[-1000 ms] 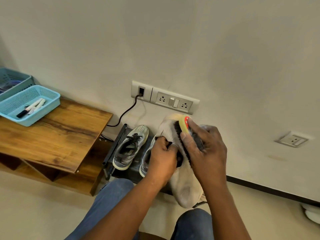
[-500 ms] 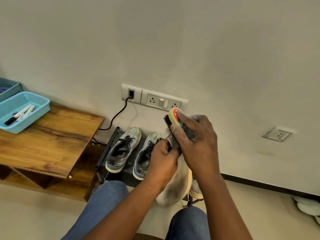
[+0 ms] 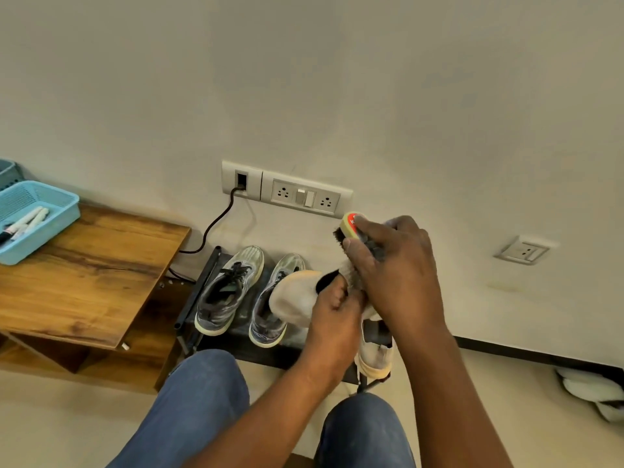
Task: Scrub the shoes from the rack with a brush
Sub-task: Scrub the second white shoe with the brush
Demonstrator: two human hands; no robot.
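My left hand (image 3: 334,307) grips a beige shoe (image 3: 292,298) at its dark opening and holds it above the black shoe rack (image 3: 202,292), toe pointing left. My right hand (image 3: 395,268) grips a brush (image 3: 349,228) with a yellow back, a red label and dark bristles. The bristles sit against the shoe's upper near the opening. A second beige shoe (image 3: 374,356) stands on the rack below my hands, partly hidden. Two grey sneakers (image 3: 229,288) (image 3: 273,305) with black laces rest side by side on the rack's left part.
A wooden bench (image 3: 87,271) stands left of the rack and carries a blue basket (image 3: 50,214) with markers. A switch and socket panel (image 3: 287,190) with a black cable is on the wall behind. Another socket (image 3: 521,249) is at right, white slippers (image 3: 591,390) on the floor.
The held shoe has turned from hanging toe-down to lying with its toe to the left. The brush stayed near the shoe's opening, and the view shifted slightly right.
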